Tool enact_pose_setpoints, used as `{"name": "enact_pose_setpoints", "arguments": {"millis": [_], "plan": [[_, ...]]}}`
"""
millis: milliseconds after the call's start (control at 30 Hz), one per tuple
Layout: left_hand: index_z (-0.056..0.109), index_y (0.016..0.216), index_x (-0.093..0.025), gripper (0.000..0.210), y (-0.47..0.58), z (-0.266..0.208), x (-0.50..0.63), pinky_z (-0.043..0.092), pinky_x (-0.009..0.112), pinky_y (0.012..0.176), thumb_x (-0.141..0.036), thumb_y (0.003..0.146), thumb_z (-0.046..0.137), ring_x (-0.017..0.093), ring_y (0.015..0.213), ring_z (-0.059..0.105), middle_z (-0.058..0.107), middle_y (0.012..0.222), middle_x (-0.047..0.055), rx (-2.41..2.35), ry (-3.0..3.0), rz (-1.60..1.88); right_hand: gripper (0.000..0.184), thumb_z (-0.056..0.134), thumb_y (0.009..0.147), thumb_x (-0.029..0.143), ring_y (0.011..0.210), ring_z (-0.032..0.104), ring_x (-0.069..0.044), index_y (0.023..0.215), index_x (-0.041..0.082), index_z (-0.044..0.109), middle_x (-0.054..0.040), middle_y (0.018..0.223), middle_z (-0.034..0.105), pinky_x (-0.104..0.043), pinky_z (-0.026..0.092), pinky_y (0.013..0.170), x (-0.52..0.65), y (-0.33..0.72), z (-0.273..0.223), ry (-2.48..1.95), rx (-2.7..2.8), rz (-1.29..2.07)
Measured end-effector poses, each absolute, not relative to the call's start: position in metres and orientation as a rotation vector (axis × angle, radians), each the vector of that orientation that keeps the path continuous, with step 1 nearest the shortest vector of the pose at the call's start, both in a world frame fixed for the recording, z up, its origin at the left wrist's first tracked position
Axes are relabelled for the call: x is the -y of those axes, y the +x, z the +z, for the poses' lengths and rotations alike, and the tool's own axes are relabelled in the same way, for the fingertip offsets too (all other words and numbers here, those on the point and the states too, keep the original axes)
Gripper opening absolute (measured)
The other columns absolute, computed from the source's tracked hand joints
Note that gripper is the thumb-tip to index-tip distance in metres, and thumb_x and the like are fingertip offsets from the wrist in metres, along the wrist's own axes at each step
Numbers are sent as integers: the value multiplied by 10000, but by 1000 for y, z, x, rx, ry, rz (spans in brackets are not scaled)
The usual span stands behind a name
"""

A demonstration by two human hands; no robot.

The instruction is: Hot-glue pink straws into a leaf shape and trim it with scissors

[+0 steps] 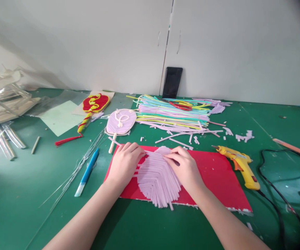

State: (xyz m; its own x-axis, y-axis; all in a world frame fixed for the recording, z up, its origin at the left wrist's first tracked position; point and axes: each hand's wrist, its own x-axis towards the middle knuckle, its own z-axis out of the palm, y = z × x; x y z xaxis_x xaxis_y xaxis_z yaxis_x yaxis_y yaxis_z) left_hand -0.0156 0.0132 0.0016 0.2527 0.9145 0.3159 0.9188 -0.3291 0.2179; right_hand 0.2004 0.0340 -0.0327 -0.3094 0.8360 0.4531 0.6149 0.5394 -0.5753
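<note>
A lilac leaf-shaped panel of pipe cleaners, laid in slanting rows, rests on a red board. Over its upper left edge is my left hand, with bent fingers closed on a lilac pipe cleaner whose end sticks out past the knuckles. My right hand pinches at the panel's upper right, thumb and forefinger together near the top rows. Whether that pinch holds the same strip is hidden. A few short strip ends poke out beneath my left fingers.
Behind the board lie a bundle of coloured pipe cleaners, scissors and a lilac fan. A yellow glue gun with its cord is at right. Wires and a blue pen lie left. A phone leans on the wall.
</note>
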Motion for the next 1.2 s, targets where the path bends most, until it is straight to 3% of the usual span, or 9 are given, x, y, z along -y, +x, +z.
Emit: {"name": "enact_pose_setpoints", "arguments": {"millis": [867, 1100, 1200], "plan": [[674, 808, -196, 212, -15, 3, -11, 430, 329, 713, -238, 940, 513, 188, 758, 575, 677, 836, 18, 1839, -2473, -652, 146, 594, 881, 225, 808, 620, -175, 843, 222, 735, -42, 817, 621, -291, 534, 718, -34, 200, -32, -1163, 2039, 361], [689, 910, -183, 244, -19, 14, -4, 475, 376, 775, -261, 963, 465, 199, 782, 616, 700, 870, 37, 1797, -2343, -816, 175, 563, 899, 216, 782, 636, -151, 906, 244, 736, -20, 818, 651, -273, 529, 719, -33, 209, -15, -1156, 1919, 394], [676, 994, -176, 252, -9, 19, 4, 505, 354, 809, -251, 975, 436, 196, 889, 650, 716, 992, 49, 1745, -2415, -862, 158, 579, 891, 258, 790, 636, -151, 895, 239, 736, -19, 835, 656, -270, 521, 736, -33, 223, 3, -1230, 1883, 324]]}}
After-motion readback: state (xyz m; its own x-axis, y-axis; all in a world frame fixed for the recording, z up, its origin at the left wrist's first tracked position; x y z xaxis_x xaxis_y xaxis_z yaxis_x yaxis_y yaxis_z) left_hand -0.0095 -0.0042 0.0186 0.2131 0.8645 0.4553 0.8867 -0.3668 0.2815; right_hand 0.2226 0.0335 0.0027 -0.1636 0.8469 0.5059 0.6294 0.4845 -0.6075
